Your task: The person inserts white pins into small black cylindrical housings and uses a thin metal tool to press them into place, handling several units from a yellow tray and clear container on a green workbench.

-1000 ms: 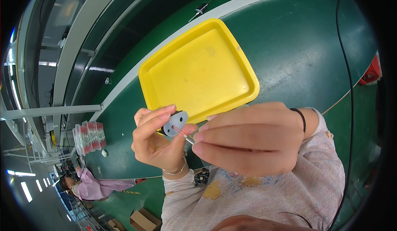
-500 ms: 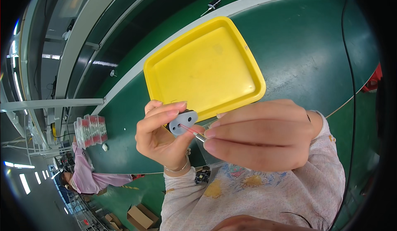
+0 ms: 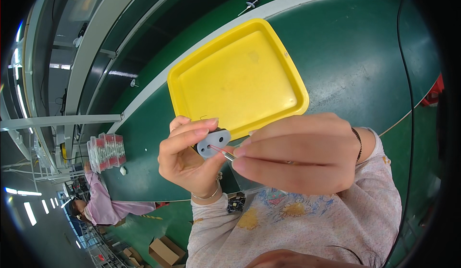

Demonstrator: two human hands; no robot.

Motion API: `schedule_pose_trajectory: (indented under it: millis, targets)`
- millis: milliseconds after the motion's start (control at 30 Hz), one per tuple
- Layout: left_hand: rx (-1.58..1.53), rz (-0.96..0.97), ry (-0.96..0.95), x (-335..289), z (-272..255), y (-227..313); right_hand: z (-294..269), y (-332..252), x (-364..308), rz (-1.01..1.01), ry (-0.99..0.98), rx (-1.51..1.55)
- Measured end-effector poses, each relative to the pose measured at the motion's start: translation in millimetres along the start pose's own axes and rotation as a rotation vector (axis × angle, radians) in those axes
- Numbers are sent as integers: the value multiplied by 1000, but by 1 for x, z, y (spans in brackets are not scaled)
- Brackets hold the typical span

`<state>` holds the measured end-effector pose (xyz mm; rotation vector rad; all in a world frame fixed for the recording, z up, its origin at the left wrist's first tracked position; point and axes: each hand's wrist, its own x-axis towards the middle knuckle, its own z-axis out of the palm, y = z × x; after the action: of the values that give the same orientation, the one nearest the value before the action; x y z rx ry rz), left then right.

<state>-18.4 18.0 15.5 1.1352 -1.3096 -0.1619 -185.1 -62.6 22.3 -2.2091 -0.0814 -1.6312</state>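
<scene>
Between the thumb and fingers of my left hand (image 3: 187, 148) is a black part with a grey oval plate (image 3: 213, 144) on its face, tilted toward me. Dark round holes show in the plate. Thin red wires (image 3: 218, 150) run from one hole to a small silver metal cylinder (image 3: 229, 157). My right hand (image 3: 300, 155) is closed in a pinch on that cylinder, close beside the left thumb. Its fingers cover the cylinder's rear end. Just beyond both hands lies a yellow tray (image 3: 297, 97) with nothing in it.
Clear boxes (image 3: 106, 152) of red and white parts stand at the left on the green table (image 3: 345, 52). Past its pale rail, black parts (image 3: 252, 3) lie on a green belt. A black cable (image 3: 406, 71) hangs at right. A person in pink (image 3: 108, 201) works at far left.
My right hand has moved slightly left, closer to the plate. My left hand stays nearly still. The parts beyond the rail have shifted a little to the right.
</scene>
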Motion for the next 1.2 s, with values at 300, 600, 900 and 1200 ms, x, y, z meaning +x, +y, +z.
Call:
schedule_pose_trajectory:
  millis: [300, 600, 900, 1200]
  targets:
    - [136, 84, -164, 4, -5, 0, 3, 0, 3, 108, -46, -1]
    - [-65, -53, -163, 1, 8, 3, 3, 8, 0, 306, -6, 8]
    - [-292, -235, -129, -3, 2, 17, 4, 10, 1, 173, -32, 8]
    - [16, -80, -164, 0, -4, 25, 8, 5, 3, 179, -69, 6]
